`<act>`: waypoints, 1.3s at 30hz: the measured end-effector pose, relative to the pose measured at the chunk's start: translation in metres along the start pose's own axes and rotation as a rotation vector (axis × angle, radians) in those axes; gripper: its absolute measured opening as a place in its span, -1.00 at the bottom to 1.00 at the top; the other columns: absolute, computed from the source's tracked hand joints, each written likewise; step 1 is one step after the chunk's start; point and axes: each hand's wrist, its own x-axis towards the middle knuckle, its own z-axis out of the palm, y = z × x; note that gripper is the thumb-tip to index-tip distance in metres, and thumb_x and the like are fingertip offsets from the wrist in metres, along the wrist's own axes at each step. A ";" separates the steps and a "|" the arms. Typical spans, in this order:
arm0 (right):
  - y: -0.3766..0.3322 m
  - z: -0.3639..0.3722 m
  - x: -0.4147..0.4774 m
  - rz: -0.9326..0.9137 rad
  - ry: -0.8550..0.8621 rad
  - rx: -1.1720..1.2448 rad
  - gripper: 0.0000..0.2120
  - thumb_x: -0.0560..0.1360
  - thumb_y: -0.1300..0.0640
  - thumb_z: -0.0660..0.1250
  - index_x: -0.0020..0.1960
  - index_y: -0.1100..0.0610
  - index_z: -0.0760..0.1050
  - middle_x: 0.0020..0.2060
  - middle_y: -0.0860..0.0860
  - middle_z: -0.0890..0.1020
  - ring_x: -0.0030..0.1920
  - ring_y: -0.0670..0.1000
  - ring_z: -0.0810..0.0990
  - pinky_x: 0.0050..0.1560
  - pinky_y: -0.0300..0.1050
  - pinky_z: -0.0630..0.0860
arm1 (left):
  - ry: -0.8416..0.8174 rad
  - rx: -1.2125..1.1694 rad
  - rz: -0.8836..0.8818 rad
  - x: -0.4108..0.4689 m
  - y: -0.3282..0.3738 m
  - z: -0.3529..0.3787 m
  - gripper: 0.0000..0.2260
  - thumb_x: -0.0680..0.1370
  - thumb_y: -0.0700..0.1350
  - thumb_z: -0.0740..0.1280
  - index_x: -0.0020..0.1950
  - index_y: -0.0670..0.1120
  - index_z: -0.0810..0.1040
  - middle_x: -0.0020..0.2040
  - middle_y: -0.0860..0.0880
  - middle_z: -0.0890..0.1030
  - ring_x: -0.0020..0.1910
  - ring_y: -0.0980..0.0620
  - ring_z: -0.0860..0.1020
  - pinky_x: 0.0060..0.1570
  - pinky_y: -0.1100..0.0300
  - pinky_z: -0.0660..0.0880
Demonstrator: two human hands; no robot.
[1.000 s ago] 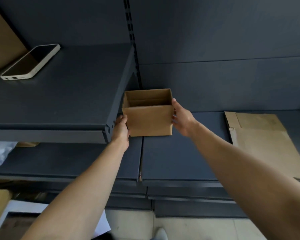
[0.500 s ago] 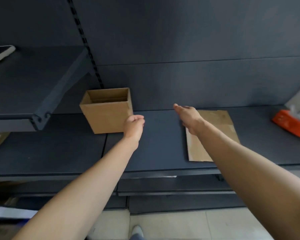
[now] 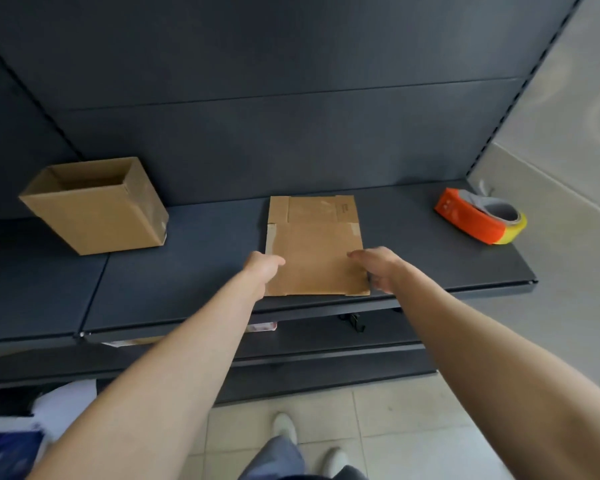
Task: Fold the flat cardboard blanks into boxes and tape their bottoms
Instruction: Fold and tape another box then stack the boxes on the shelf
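Observation:
A flat cardboard blank (image 3: 314, 251) lies on the dark shelf (image 3: 201, 268), near its front edge. My left hand (image 3: 264, 268) grips the blank's near left edge, with the thumb on top. My right hand (image 3: 376, 268) grips the near right edge, thumb on top and fingers curled down beside the edge. A folded open-topped cardboard box (image 3: 96, 207) stands upright on the shelf to the left, apart from both hands. An orange and yellow tape dispenser (image 3: 480, 218) with a grey roll sits at the shelf's right end.
The shelf's dark back panel (image 3: 291, 133) rises close behind the blank. Lower shelves (image 3: 326, 348) jut out below. A pale wall (image 3: 568, 150) bounds the right side. White and blue items (image 3: 32, 431) lie at the lower left. My feet stand on a tiled floor (image 3: 395, 420).
My view has swung right. Both hands left the folded box, which now stands alone at the left, and came onto the flat blank's near corners. The tape dispenser came fully into view.

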 end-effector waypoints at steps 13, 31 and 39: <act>-0.053 -0.054 0.026 -0.137 0.162 -0.029 -0.69 0.42 0.42 0.35 0.12 0.20 0.49 0.14 0.20 0.58 0.12 0.19 0.57 0.07 0.01 0.53 | -0.101 0.036 -0.155 0.014 0.044 0.035 -0.57 0.57 -0.14 0.31 0.42 -0.14 0.32 0.37 -0.14 0.38 0.28 -0.15 0.41 0.23 -0.08 0.43; -0.135 -0.173 0.013 -0.711 0.098 -0.979 -0.71 0.42 0.33 0.29 0.10 0.14 0.58 0.03 0.04 0.65 -0.03 0.00 0.57 0.00 -0.22 0.49 | 0.310 -0.296 0.307 -0.020 0.174 0.121 -0.12 0.41 0.06 0.48 0.53 -0.07 0.00 0.49 -0.03 0.12 0.40 -0.11 0.28 0.32 -0.04 0.33; -0.117 -0.220 0.041 -0.565 -0.029 -0.872 -0.48 0.45 -0.25 0.31 0.17 0.15 0.55 -0.05 0.03 0.59 -0.04 0.05 0.54 -0.07 -0.11 0.44 | 0.459 -0.300 0.250 -0.050 0.167 0.152 -0.12 0.46 0.06 0.43 0.56 -0.04 -0.10 0.54 -0.04 0.04 0.45 -0.13 0.25 0.32 -0.03 0.30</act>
